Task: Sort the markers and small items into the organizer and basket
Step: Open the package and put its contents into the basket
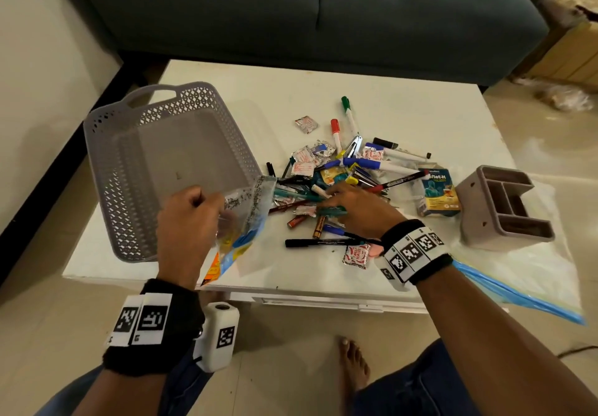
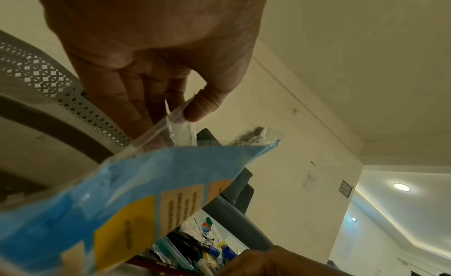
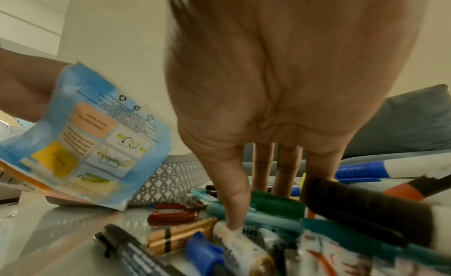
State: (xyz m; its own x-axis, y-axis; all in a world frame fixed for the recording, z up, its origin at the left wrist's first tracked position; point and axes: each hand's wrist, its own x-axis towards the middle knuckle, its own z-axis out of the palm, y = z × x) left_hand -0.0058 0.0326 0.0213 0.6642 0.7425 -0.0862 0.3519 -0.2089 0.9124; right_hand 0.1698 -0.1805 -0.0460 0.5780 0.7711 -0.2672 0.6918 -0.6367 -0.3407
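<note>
**Bag lifted over the basket, right hand down in the pile**

The left hand pinches a clear plastic bag by its top edge, blue and yellow print hanging at the grey lattice basket's near right corner. The right hand reaches into the heap of markers, fingers straight and spread, thumb tip pressing a white battery; it grasps nothing. The heap holds blue-, red- and green-capped markers, foil sachets and batteries at table centre. At 3 o'clock from the heap stands the grey organizer, with a blue-and-yellow box between them.
</note>
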